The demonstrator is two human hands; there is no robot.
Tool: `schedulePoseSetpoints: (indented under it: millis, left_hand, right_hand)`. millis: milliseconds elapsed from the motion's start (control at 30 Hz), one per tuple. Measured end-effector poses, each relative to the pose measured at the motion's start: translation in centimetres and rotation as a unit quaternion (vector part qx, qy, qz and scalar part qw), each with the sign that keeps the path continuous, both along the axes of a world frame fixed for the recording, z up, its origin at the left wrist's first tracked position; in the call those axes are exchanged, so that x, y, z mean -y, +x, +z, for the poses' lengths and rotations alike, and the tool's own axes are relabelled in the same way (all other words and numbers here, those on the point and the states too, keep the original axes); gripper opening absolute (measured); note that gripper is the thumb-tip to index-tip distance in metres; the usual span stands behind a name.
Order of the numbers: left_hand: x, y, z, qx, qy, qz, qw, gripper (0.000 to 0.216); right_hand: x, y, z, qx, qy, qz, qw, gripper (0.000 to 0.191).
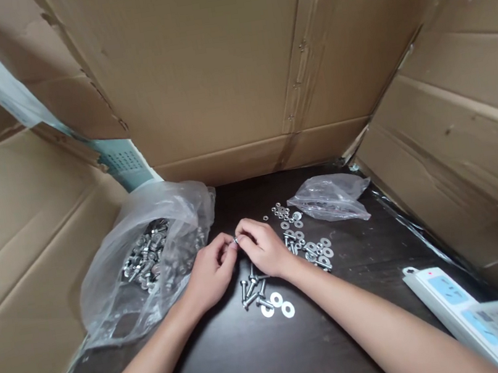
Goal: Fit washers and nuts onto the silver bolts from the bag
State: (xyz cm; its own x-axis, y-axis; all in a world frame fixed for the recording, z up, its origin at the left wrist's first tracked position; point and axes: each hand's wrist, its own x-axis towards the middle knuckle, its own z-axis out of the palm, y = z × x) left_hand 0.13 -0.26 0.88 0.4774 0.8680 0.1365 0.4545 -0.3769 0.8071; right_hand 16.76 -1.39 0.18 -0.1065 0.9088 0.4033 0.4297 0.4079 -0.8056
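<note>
My left hand point(211, 272) and my right hand point(265, 247) meet over the middle of the dark tabletop, thumbs and forefingers pinched together. Between the fingertips shows a bit of a small shiny metal fastener point(235, 240); the fingers cover most of it, so its exact kind is unclear. Just below my right hand lies a loose group of bolts point(252, 290), partly covered by that hand. Three flat washers point(288, 309) lie beside these bolts. To the right of my right hand, more washers point(325, 242), nuts point(279, 207) and bolts point(291, 242) are scattered.
A clear plastic bag point(105, 289) with many assembled-looking bolts point(147, 258) lies open at left. Another clear plastic bag point(332, 197) rests at the back right. A white power strip point(453, 299) with a plug lies at front right. Cardboard walls point(221, 60) enclose the table.
</note>
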Motion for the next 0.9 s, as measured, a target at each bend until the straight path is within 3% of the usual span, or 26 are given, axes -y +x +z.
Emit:
schedulePoseSetpoints:
  millis: [167, 367, 500, 900]
  left_hand:
    - [-0.01, -0.06, -0.02, 0.003, 0.008, -0.001, 1.0, 0.027]
    - [0.23, 0.04, 0.23, 0.007, 0.032, -0.023, 0.999, 0.026]
    - [0.23, -0.02, 0.04, 0.027, 0.021, -0.008, 0.999, 0.025]
    - [0.46, -0.18, 0.05, 0.051, -0.006, -0.008, 0.999, 0.027]
  right_hand:
    - [0.08, 0.08, 0.12, -0.023, -0.003, 0.002, 1.0, 0.012]
    - [0.1, -0.05, -0.17, 0.015, -0.056, -0.012, 0.998, 0.039]
    - [0.31, -0.09, -0.07, 0.0, -0.066, -0.007, 0.998, 0.047]
    - [0.0, -0.01, -0.32, 0.004, -0.048, -0.023, 0.999, 0.042]
